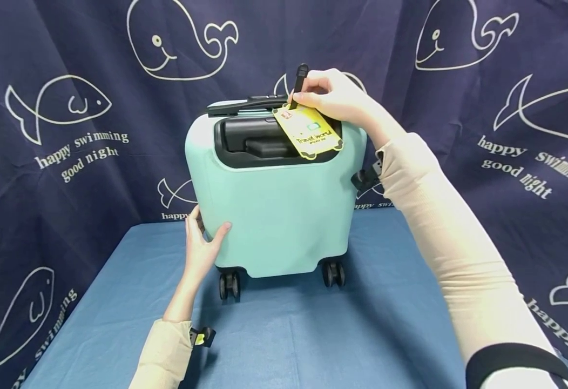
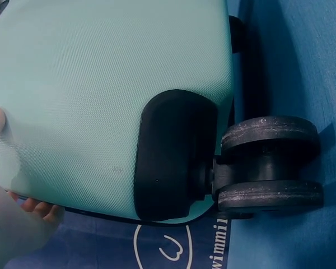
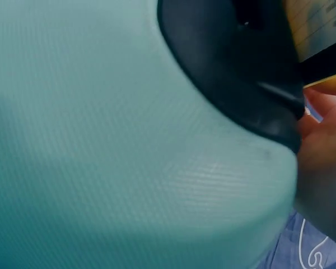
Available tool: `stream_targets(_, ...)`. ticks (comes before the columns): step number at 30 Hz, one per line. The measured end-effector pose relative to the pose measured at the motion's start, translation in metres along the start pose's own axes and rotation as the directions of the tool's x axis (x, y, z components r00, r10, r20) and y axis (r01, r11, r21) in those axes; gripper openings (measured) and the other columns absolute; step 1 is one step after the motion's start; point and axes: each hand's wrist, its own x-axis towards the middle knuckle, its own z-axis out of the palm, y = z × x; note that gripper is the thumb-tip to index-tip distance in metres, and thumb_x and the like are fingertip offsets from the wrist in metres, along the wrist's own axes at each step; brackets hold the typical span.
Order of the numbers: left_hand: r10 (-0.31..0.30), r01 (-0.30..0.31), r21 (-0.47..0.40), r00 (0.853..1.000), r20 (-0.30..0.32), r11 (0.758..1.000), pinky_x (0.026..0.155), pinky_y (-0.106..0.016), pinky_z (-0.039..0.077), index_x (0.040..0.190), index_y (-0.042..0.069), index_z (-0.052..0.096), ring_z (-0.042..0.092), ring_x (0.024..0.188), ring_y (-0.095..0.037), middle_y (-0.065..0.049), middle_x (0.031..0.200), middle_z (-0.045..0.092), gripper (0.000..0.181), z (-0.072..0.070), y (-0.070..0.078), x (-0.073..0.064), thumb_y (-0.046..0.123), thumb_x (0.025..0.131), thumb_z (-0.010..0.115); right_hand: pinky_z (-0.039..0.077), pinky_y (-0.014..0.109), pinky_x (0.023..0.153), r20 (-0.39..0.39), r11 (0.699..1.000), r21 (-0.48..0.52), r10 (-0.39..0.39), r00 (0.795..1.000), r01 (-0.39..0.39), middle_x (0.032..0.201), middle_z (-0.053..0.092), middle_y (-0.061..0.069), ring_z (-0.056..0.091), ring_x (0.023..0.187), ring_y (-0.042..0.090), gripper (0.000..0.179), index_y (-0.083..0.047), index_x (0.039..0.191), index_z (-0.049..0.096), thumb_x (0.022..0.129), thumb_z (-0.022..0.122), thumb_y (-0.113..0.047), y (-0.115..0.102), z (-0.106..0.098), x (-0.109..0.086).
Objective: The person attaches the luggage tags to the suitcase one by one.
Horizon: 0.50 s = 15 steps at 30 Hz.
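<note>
From where I stand, the person's left grip is wrapped around the lower side of a mint-green cabin suitcase, thumb on the front face and fingers round the edge. The case sits upright between the 2 grips, its wheels below the left grip on the blue-covered bench. I take that hold as a brace, since those swivelling casters could let the case roll.

The right grip pinches the black strap of a yellow "Travel world" luggage tag, which hangs just below the fingers, over the dark recess in the case's top. Beside this grip runs the black carry handle; holding the strap so close to it seems meant to keep the strap's end manageable there. I can't tell whether the strap is already round the handle.

Only the head view gives the tag's lettering and both grips together. The left wrist view adds the shell's fine texture, a black corner guard and scuffed treads. The right wrist view is blurred, showing fingers beyond the case's rim but no strap.
</note>
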Motion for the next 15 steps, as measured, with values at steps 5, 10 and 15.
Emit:
stream_targets(5, -0.021, 0.020, 0.005, 1.000, 0.017, 1.000, 0.103, -0.043, 0.034, 0.144, 0.010, 0.025, 0.043, 0.119, -0.028, -0.016, 0.133, 0.032, 0.076, 0.002, -0.001, -0.002, 0.029, 0.084, 0.069, 0.030, 0.021, 0.063, -0.009, 0.996, 0.084, -0.008, 1.000, 0.008, 0.066, 0.049, -0.010, 0.041, 0.066, 0.009, 0.020, -0.012, 0.073, 0.058, 0.091, 0.060, -0.020, 0.010, 0.004, 0.004)
stream_targets(10, -0.016, 0.016, -0.004, 1.000, 0.007, 1.000, 0.104, -0.042, 0.034, 0.143, 0.010, 0.026, 0.043, 0.120, -0.027, -0.015, 0.133, 0.033, 0.076, 0.002, -0.001, -0.003, 0.027, 0.084, 0.071, 0.030, 0.020, 0.063, -0.048, 0.982, 0.185, -0.019, 0.999, 0.027, 0.072, 0.058, -0.014, 0.043, 0.064, 0.006, 0.021, -0.011, 0.070, 0.060, 0.090, 0.060, -0.017, 0.015, 0.009, 0.006)
stream_targets(15, -0.032, 0.032, -0.009, 0.999, -0.002, 0.999, 0.105, -0.040, 0.032, 0.143, 0.010, 0.026, 0.042, 0.121, -0.026, -0.013, 0.134, 0.033, 0.075, 0.001, 0.001, -0.001, 0.026, 0.084, 0.070, 0.029, 0.019, 0.060, -0.061, 0.978, 0.207, -0.013, 0.998, 0.026, 0.076, 0.061, -0.014, 0.041, 0.062, 0.006, 0.021, -0.011, 0.070, 0.061, 0.090, 0.060, -0.018, 0.013, 0.011, 0.005)
